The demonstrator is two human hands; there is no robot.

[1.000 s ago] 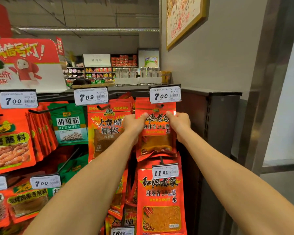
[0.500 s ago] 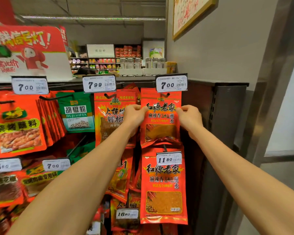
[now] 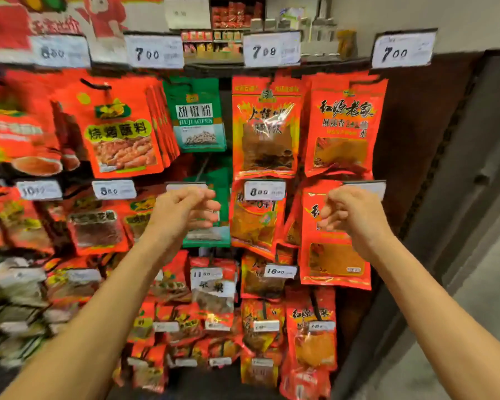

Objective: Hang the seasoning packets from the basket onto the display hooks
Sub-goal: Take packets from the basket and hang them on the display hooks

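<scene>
Head view, wide and somewhat blurred. Display rack [image 3: 416, 116] fills the frame, rows of hanging seasoning packets under white price tags. Top right hook: red packet [image 3: 345, 125] hangs flat below the 7.00 tag [image 3: 401, 50], touching neither hand. Beside it on the left, a second red packet [image 3: 266, 125], then a green pepper packet [image 3: 198, 115]. Both forearms reach forward at mid-rack height. Left hand [image 3: 182, 210] loosely curled, fingers [image 3: 208, 213] bent inward, nothing in them. Right hand [image 3: 351, 215] likewise half-closed and empty, just in front of a lower red packet [image 3: 334, 255] without gripping it. Basket not in view.

Judgement: one packet looks hung; hands are between packets. Next move calls for reaching down to the basket, taking a packet by its top edge, and lining its hole with a hook tip.
</scene>
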